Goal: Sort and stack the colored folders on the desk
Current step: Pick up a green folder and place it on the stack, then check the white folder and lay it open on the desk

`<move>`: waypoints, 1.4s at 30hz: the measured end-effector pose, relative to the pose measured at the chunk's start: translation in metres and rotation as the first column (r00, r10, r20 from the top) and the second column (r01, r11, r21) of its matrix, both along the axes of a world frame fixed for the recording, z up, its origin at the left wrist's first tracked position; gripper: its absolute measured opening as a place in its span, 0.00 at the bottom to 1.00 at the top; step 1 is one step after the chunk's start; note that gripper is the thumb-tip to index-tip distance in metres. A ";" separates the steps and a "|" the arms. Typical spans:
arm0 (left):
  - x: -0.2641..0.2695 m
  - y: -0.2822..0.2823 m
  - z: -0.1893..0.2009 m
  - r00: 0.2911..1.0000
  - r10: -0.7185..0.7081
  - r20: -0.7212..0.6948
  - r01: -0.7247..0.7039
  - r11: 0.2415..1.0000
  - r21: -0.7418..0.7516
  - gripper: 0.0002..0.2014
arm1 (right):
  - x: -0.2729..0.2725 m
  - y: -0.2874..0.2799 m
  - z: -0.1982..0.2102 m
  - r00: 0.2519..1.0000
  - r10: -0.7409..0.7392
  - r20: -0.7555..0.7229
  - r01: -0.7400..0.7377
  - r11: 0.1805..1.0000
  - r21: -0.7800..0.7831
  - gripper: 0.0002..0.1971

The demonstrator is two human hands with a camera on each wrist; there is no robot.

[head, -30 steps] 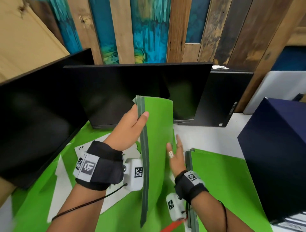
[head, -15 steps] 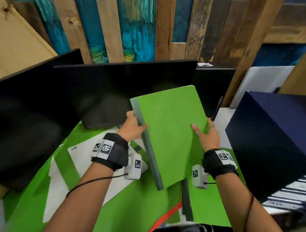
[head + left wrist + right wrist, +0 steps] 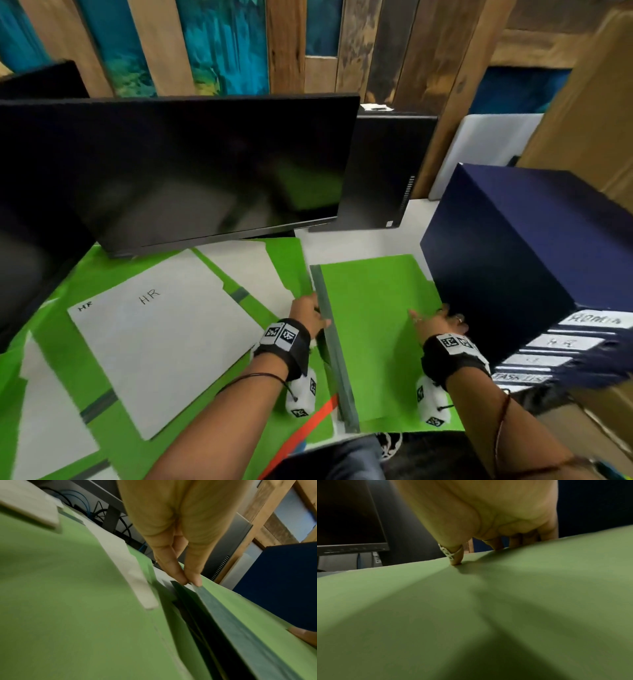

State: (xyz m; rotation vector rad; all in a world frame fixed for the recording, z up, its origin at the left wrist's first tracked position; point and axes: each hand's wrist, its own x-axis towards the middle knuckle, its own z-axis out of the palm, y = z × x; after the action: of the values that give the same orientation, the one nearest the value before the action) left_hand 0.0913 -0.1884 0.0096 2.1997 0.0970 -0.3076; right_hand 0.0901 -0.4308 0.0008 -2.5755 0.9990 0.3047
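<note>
Between both hands, green folder [image 3: 373,329]; left hand [image 3: 308,313] pinching spine, right hand [image 3: 436,320] pressing cover

A wide black flat monitor [image 3: 178,171] is seen standing at the back of the desk, its dark screen switched off. A second black screen [image 3: 30,219] is set at the left edge. Just to the right of the wide monitor a black upright computer case [image 3: 380,171] is placed, with a vent strip on its side. A large dark navy box [image 3: 534,253] is positioned at the right. Behind everything, a wall of weathered wooden planks [image 3: 284,44], partly painted turquoise, is visible.
</note>
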 end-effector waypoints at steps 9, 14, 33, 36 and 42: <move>0.011 -0.010 -0.020 0.995 -0.095 0.013 0.088 0.961 0.261 0.45 | -0.003 0.002 -0.006 0.990 0.094 -0.108 -0.102 0.991 -0.080 0.50; 0.008 0.033 -0.005 0.956 0.067 0.284 -0.131 0.969 0.211 0.52 | 0.005 0.049 0.017 0.924 0.378 -0.049 -0.381 0.911 -0.158 0.37; -0.085 0.224 -0.006 0.539 0.842 0.001 -0.765 0.489 0.420 0.52 | 0.003 0.272 -0.008 0.656 0.733 0.179 -0.718 0.534 0.446 0.29; -0.079 0.225 0.001 0.481 0.875 0.053 -0.845 0.447 0.294 0.37 | 0.003 0.271 -0.005 0.710 0.644 0.283 -0.698 0.595 0.398 0.24; -0.057 0.204 0.024 0.678 0.724 0.126 -0.732 0.648 0.213 0.17 | 0.007 0.206 0.018 0.789 0.495 0.364 -0.611 0.699 0.372 0.19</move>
State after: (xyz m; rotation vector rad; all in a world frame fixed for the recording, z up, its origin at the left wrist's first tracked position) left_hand 0.0338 0.0156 0.0331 2.1989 1.0397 0.2165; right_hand 0.0972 -0.2252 0.0192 -2.3044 -0.0008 0.3313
